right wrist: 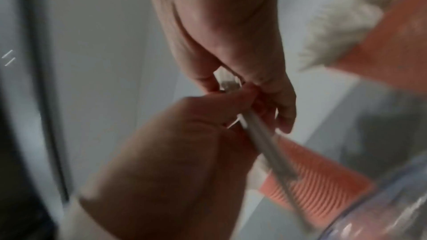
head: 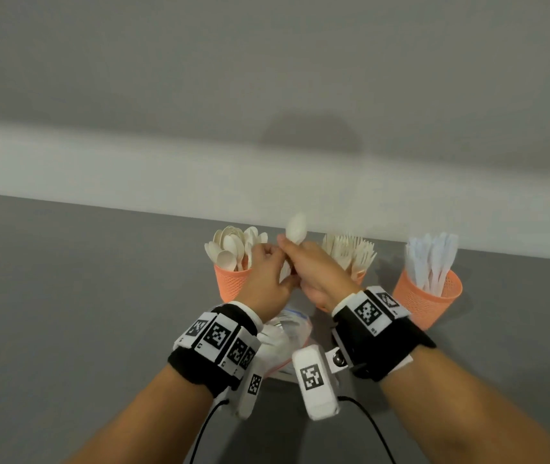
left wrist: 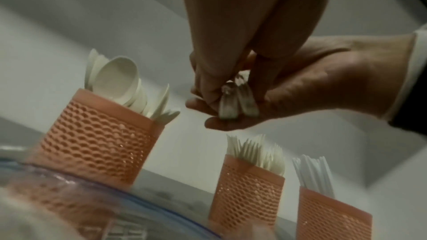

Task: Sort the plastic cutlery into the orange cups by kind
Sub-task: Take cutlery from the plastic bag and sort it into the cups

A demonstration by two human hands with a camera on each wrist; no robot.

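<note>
The spoon [head: 296,229] you hold stands nearly upright above the worktop [head: 99,296], bowl up, its long axis running down through both your hands; the left wrist view shows what looks like two handle ends side by side, so you may be holding more than one piece. Your right hand [head: 313,266] curls round the neck just under the bowl, and your left hand [head: 268,276] pinches the handle lower down. The spoon cup [head: 233,283] stands just to the left of your grip, touching-close behind your left hand, so the left hand is nearer. The fork cup [left wrist: 246,189] sits behind your right hand, the knife cup [head: 429,296] well to the right, and a clear bag [head: 287,333] lies beneath your wrists.
</note>
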